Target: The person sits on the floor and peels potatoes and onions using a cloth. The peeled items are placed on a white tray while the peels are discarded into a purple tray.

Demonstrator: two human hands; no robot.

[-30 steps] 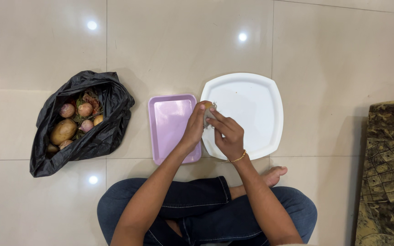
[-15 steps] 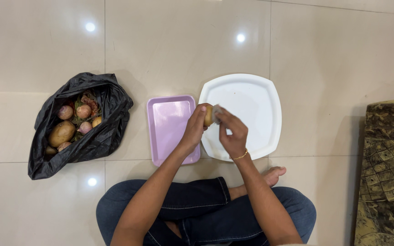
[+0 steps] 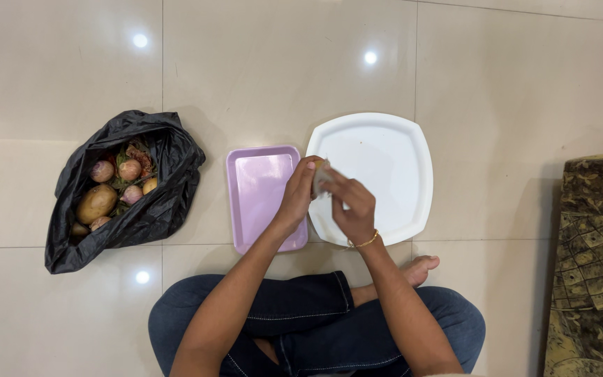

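Two hands meet over the near-left edge of the white plate [image 3: 392, 150], just beside the lilac tray [image 3: 259, 188] on the tiled floor [image 3: 246, 63]. The left hand [image 3: 298, 195] has its fingers curled around a small brownish potato [image 3: 319, 167], mostly hidden, so its long axis and which way it points I cannot tell. The right hand [image 3: 354, 206] lies just to the potato's right, closed on a small greyish thing, perhaps a peeler [image 3: 324, 179], pressed against it. Both hands touch the potato; the left one carries it. Well apart to the left sits a black bag [image 3: 169, 188] of potatoes and onions.
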